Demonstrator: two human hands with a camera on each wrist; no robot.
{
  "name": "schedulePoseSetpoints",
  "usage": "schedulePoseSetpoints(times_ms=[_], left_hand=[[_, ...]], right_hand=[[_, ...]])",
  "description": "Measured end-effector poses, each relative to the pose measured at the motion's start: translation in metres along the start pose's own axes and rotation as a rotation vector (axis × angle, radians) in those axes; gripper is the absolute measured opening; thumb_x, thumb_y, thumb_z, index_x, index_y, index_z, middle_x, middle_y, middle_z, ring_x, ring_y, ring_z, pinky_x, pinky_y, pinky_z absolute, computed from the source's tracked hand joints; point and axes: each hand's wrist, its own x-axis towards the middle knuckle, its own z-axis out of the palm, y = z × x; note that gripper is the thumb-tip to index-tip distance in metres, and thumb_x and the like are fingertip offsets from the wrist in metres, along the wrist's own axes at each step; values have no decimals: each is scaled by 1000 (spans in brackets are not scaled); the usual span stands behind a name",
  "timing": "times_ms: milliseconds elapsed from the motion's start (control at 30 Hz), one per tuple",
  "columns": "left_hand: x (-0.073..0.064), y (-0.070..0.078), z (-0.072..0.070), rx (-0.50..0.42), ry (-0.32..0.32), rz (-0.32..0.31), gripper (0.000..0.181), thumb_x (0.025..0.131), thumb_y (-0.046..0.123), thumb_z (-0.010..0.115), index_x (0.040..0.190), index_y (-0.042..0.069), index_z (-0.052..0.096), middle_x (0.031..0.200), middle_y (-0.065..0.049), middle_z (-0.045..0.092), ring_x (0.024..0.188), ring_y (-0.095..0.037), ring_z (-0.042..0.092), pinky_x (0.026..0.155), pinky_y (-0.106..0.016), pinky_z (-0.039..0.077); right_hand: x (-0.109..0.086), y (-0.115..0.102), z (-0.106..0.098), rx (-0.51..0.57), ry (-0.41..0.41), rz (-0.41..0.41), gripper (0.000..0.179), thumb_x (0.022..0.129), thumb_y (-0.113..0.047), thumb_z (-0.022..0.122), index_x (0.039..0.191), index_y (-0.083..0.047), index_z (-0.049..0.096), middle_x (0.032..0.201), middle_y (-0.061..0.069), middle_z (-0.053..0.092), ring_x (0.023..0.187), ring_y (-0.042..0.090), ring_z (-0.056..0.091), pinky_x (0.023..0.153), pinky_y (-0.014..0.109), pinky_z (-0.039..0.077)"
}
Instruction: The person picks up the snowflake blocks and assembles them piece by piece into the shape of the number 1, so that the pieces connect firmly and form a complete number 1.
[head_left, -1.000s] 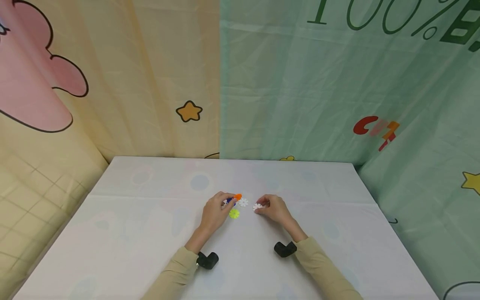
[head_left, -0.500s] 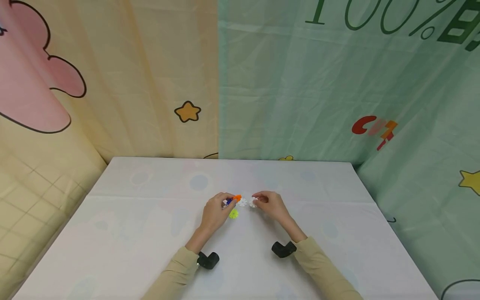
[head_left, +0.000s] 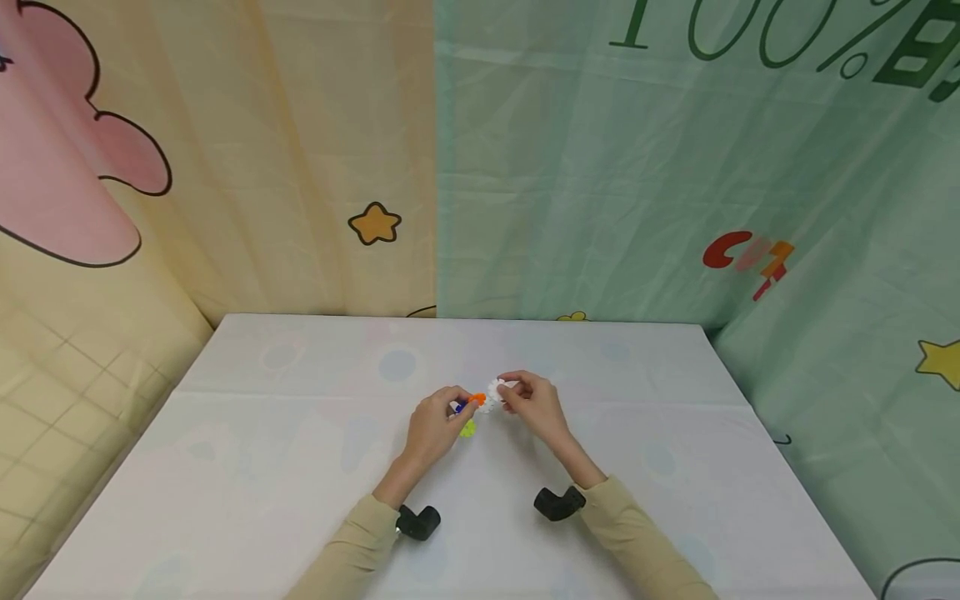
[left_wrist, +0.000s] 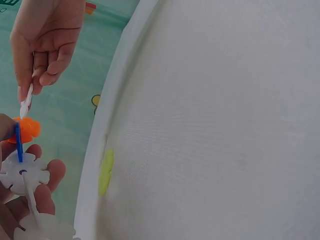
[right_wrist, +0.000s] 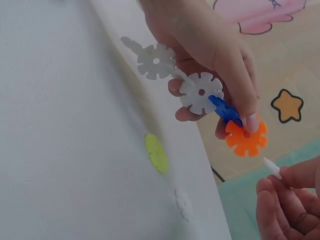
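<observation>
My left hand (head_left: pixel 431 432) grips a chain of slotted snowflake discs. An orange disc (right_wrist: pixel 246 138) forms its end, joined to a blue disc (right_wrist: pixel 226 111) seen nearly edge-on, and white discs (right_wrist: pixel 201 93) follow behind. Between thumb and fingers, my right hand (head_left: pixel 536 410) pinches a single white disc (right_wrist: pixel 272 167). In the left wrist view its edge points at the orange disc; whether they touch, I cannot tell. Below the hands, a yellow-green disc (right_wrist: pixel 156 153) and another white disc (right_wrist: pixel 183 205) lie on the table.
The table has a white cloth (head_left: pixel 300 500) with faint spots. Printed curtains (head_left: pixel 570 167) hang behind its far edge and along both sides. A black wrist camera (head_left: pixel 417 522) sits by the left cuff, another black camera (head_left: pixel 559 503) by the right.
My right hand has lifted its white disc and carried it leftward and farther away, up close to the orange disc. The left hand has barely shifted, keeping the chain.
</observation>
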Motion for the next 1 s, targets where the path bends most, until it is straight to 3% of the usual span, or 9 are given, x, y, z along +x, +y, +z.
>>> schedulePoseSetpoints(times_ms=[100, 300, 400, 533, 700, 1000], left_hand=[[0, 1, 0, -4, -3, -2, 11, 89, 24, 69, 89, 13, 68, 80, 1, 64, 56, -7, 42, 50, -18, 33], [-1, 3, 0, 6, 8, 43, 12, 89, 23, 68, 90, 11, 67, 80, 0, 64, 58, -6, 43, 51, -18, 34], [-1, 4, 0, 11, 19, 57, 12, 89, 23, 69, 90, 11, 67, 80, -1, 65, 59, -6, 44, 52, -17, 34], [-2, 5, 0, 17, 26, 63, 11, 89, 22, 69, 90, 11, 67, 81, 0, 66, 62, -7, 46, 54, -17, 36], [-2, 5, 2, 30, 41, 93, 10, 90, 20, 68, 92, 11, 68, 80, 0, 67, 63, -7, 50, 56, -18, 39], [1, 3, 3, 33, 119, 148, 12, 90, 22, 67, 91, 10, 69, 77, 0, 68, 66, -10, 60, 56, -18, 42]], right_hand=[[-1, -1, 4, 48, 18, 7, 21, 89, -13, 68, 108, -2, 68, 70, 10, 63, 69, 38, 66, 64, 39, 58], [-3, -2, 8, 82, 54, -19, 23, 90, -15, 68, 110, -3, 67, 72, 11, 65, 70, 33, 67, 60, 24, 56], [-3, -1, 10, 90, 68, -32, 25, 89, -16, 68, 110, -2, 67, 73, 14, 66, 68, 30, 67, 60, 26, 56], [-4, -2, 13, 89, 73, -29, 24, 89, -16, 69, 109, -3, 68, 73, 14, 66, 64, 22, 66, 61, 30, 57], [-4, -4, 16, 77, 84, -28, 20, 88, -13, 69, 106, -3, 69, 70, 11, 66, 59, 11, 63, 58, 24, 55], [-1, -10, 17, 157, 82, 5, 18, 86, -9, 71, 102, 0, 71, 70, 16, 67, 59, 15, 65, 56, 20, 54]])
